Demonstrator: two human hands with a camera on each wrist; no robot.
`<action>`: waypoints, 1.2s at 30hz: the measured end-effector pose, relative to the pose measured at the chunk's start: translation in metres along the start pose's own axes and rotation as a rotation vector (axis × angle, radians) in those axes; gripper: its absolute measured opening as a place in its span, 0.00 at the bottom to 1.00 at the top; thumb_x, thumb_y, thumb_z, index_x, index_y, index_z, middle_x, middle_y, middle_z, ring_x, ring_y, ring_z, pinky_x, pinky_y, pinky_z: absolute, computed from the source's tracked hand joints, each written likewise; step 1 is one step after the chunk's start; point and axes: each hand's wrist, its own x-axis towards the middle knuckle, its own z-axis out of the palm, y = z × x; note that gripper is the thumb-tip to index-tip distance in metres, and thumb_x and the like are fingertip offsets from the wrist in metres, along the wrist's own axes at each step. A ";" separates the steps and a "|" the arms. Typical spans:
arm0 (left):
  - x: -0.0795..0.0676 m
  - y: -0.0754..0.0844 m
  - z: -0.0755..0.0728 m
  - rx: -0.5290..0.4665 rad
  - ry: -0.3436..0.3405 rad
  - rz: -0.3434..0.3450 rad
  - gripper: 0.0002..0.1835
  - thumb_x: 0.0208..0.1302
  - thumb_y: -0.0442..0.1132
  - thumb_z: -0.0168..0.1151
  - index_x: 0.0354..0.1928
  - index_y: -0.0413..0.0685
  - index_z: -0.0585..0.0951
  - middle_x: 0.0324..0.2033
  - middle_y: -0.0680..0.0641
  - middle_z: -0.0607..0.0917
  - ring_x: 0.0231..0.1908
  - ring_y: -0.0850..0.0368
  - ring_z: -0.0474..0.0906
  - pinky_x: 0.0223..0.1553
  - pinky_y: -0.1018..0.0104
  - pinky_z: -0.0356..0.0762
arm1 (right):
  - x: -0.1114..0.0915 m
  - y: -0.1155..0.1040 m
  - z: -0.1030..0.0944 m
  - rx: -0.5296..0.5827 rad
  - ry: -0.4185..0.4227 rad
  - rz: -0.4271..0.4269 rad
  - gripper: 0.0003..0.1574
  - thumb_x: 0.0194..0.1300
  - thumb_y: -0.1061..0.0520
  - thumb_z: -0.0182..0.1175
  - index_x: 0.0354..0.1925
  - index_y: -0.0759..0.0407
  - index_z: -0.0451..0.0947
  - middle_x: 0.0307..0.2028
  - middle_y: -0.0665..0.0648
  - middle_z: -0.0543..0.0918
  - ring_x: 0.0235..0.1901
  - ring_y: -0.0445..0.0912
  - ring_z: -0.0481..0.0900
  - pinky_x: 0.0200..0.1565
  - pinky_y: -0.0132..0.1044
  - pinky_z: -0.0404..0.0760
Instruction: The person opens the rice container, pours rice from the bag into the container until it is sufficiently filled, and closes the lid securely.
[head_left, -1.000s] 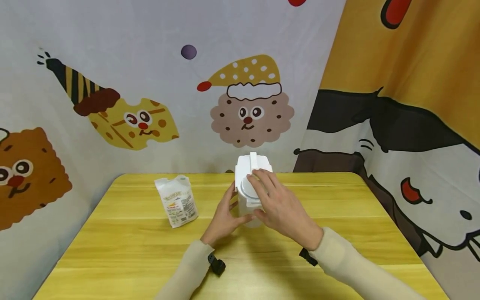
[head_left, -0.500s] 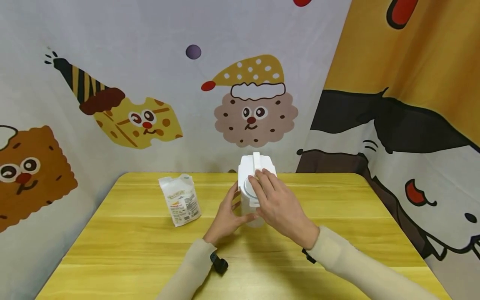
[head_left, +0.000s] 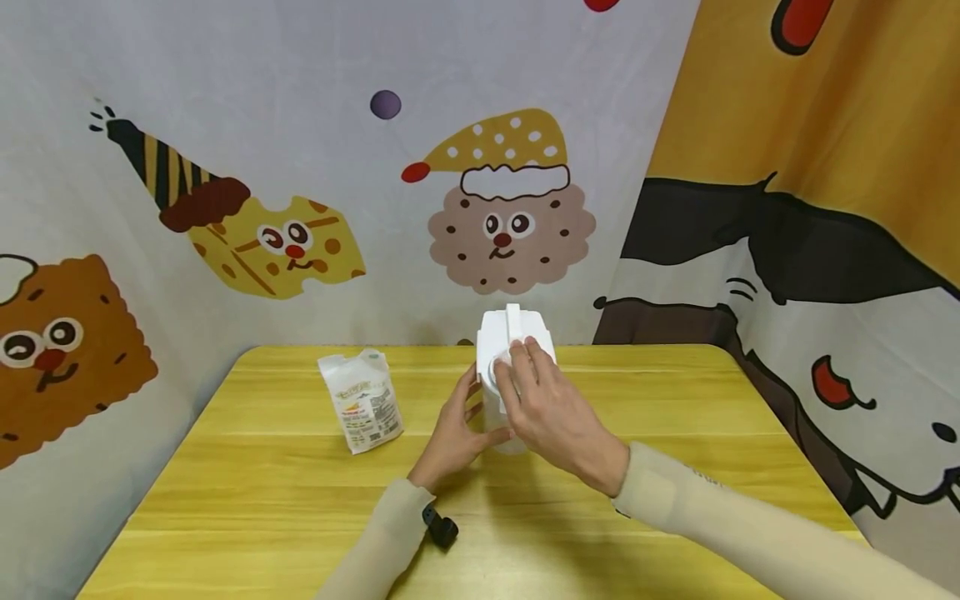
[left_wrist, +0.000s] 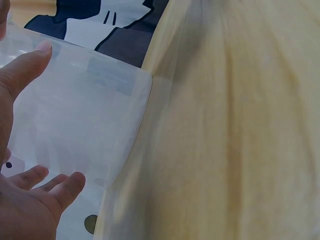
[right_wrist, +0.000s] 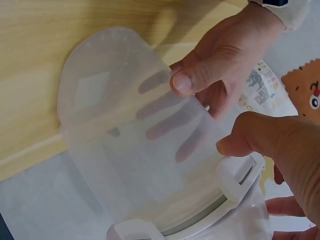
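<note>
A translucent plastic storage container [head_left: 493,417] with a white lid [head_left: 492,330] stands upright near the table's far edge. Around its left side, my left hand [head_left: 452,437] holds the body, thumb in front and fingers behind. Those fingers show blurred through the wall in the right wrist view. My right hand [head_left: 555,417] lies over the lid, fingertips on the round cap, which is partly covered. Its thumb [right_wrist: 235,145] touches a white clip [right_wrist: 237,177] at the lid's rim. In the left wrist view, the container's lower body [left_wrist: 90,105] looks smooth and cloudy.
A white printed packet [head_left: 363,404] stands on the wooden table [head_left: 262,492], left of the container. Behind the table hangs a cartoon-printed curtain [head_left: 315,108], and a dark strap with a small camera [head_left: 441,529] sits on my left wrist.
My right hand has shifted slightly left across the lid, covering more of the cap, and its forearm lies flatter. My left hand keeps its hold. The container stands in the same place.
</note>
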 end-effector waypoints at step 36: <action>0.003 -0.003 -0.005 -0.020 -0.021 0.000 0.61 0.53 0.44 0.82 0.80 0.76 0.49 0.78 0.58 0.58 0.75 0.47 0.63 0.71 0.48 0.73 | 0.007 0.001 -0.003 0.046 0.025 -0.046 0.26 0.51 0.43 0.68 0.35 0.65 0.81 0.45 0.77 0.82 0.46 0.69 0.84 0.44 0.51 0.91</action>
